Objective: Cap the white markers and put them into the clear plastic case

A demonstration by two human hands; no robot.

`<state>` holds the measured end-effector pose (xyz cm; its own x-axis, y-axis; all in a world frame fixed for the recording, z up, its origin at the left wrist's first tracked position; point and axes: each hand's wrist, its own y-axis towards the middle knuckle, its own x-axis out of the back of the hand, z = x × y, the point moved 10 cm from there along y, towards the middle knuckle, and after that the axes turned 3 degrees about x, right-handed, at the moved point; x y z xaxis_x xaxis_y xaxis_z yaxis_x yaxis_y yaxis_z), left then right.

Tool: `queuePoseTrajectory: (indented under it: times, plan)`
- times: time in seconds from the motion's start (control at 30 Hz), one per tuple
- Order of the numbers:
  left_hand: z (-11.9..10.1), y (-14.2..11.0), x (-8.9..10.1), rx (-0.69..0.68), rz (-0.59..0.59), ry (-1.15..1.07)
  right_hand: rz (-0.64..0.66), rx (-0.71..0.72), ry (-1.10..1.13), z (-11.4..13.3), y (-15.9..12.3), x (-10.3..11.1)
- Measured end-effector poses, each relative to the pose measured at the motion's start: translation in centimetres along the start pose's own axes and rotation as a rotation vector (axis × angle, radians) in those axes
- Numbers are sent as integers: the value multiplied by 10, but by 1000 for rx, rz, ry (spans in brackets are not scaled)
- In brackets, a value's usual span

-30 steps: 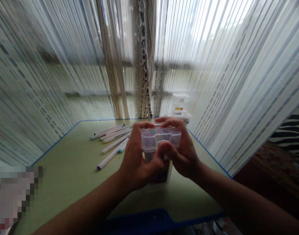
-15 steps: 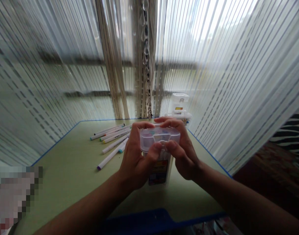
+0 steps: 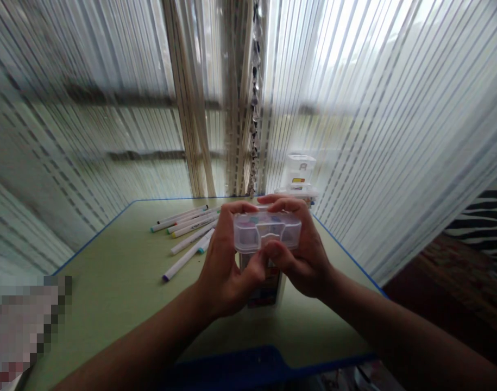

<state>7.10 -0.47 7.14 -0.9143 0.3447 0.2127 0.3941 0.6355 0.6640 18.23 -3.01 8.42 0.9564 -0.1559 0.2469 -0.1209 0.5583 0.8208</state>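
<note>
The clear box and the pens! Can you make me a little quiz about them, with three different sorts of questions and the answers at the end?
1. True or false: the left hand and the right hand both touch the clear box.

2. The loose pens lie on the green table. Where, as the wearer sees it?
A) right of the box
B) left of the box
C) on top of the box

3. Fill in the colour: the pen closest to the wearer has a ____ end.

Key: 1 true; 2 B; 3 purple.
</note>
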Motion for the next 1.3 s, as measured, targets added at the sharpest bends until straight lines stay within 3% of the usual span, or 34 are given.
queuePoseTrajectory:
  times: [0.37,0.57,1.0,1.3]
  plan:
    - [-1,1,3,-75,-34,38,79,5,34,0,-1,-2]
    - [1,0,3,-48,-23,37,68,43,-3,5,-2,-1]
    - [-7,-5,2,-24,-130,27,-65,25,-21,13,-3,5]
    - [-20,-5,5,-99,-193,56,-124,1,11,16,-3,6]
